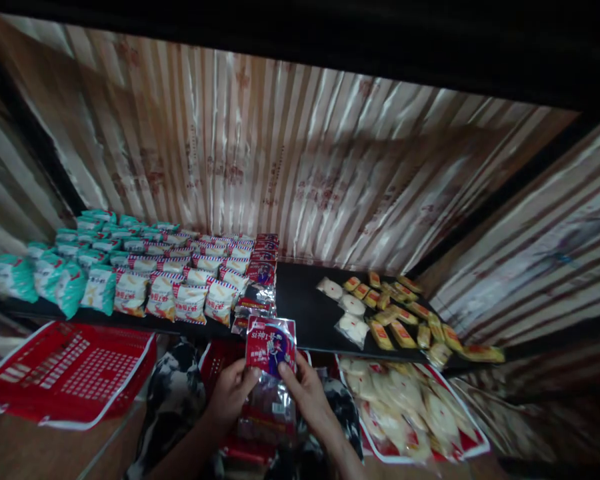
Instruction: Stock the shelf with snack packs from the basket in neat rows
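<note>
Two bare hands present a red packet at the lower middle of the frame, just in front of a black shelf. The left hand pinches its lower left part, while the right hand grips the lower right, thumb pressed on the front. A light hold near the sealed edges should serve the thin film best, keeping it flat and uncreased; moving the right thumb outward would likely leave more print uncovered. Level pressure from both sides should also keep the packet from twisting.

Across its top, the packet reads "si神1号" in white; the smaller line beneath is too blurred to read. White bags at centre left carry large red characters, not clearly legible, and teal bags at left bear dark lettering, likewise unclear.
</note>
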Tool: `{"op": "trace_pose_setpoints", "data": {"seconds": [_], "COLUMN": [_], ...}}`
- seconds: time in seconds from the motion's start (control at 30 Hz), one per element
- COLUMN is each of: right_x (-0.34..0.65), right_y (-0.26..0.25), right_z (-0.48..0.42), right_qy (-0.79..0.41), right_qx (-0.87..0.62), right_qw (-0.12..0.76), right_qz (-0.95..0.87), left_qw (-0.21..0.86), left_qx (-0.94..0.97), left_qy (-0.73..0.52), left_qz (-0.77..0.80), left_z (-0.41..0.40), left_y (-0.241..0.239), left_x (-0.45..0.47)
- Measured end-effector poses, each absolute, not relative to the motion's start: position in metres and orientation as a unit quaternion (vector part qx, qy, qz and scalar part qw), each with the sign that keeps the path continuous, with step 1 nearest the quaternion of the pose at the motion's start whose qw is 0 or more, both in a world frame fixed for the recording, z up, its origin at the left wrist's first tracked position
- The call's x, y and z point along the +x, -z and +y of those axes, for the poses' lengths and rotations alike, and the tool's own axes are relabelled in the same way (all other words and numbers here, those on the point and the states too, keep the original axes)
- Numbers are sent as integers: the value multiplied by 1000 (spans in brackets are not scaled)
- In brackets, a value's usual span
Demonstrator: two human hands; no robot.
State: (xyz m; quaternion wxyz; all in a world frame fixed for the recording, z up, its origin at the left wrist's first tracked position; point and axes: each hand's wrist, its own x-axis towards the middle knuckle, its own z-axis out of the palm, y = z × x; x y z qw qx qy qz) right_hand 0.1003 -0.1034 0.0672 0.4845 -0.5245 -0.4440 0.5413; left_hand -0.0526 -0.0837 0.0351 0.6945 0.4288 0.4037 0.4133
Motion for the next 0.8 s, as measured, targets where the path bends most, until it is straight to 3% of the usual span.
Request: {"op": "trace_pose_setpoints", "data": {"seconds": [0.27, 0.47, 0.8], "right_x": [102, 129, 155], "right_y": [-68, -108, -114], "right_z": [-79, 7, 186], "right_qy": [-483, -407, -157], "right_qx": [-561, -577, -695], "right_qw": [522, 558, 413], "right_qz": [-425, -437, -567], "left_qw": [583, 280, 186], "left_qx": [528, 698, 771], "left_qy": [-419, -437, -250], "left_qz": [453, 493, 555], "left_z": [-31, 9, 113], "left_y": [-49, -84, -98], "left_x": [-35, -14, 40]}}
